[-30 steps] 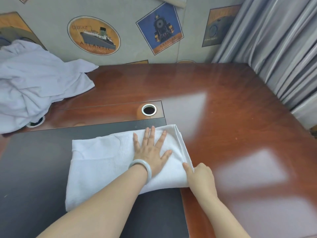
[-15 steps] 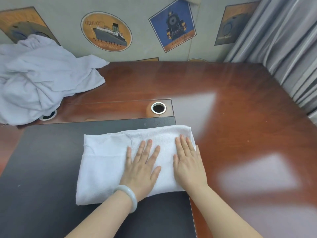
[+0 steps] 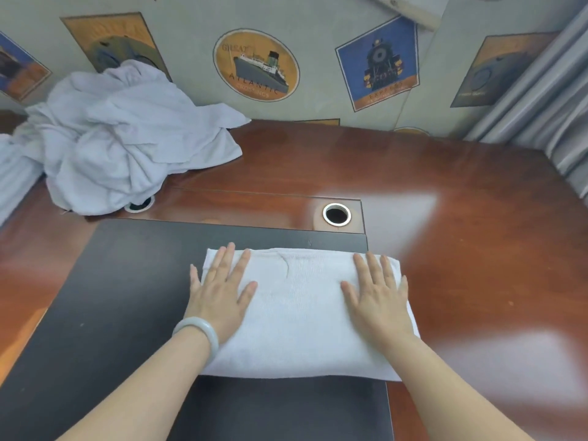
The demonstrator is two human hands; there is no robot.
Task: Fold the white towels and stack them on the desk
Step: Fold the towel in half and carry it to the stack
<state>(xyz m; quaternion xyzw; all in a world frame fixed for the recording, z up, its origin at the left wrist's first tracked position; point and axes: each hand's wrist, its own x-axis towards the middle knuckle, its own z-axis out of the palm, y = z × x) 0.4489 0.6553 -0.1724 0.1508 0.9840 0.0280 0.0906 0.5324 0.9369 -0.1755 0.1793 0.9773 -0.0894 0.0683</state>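
White and folded, the towel [image 3: 299, 316] lay on the bench's [image 3: 477, 218] black mat [image 3: 127, 313]. The left hand [image 3: 219, 297] and right hand [image 3: 378, 300], close together a moment before, had slid apart to its ends, open-palmed, pressing it smooth; it looked ready for stacking.

arms: bare, no sleeves | left wrist: pale green-white bangle [image 3: 199, 331], smooth, round | right wrist: bare

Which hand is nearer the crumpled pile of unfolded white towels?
Left. The left hand lies on the left end of the folded white towel, the crumpled pile of white towels beyond it at back left; the right hand presses its right end.
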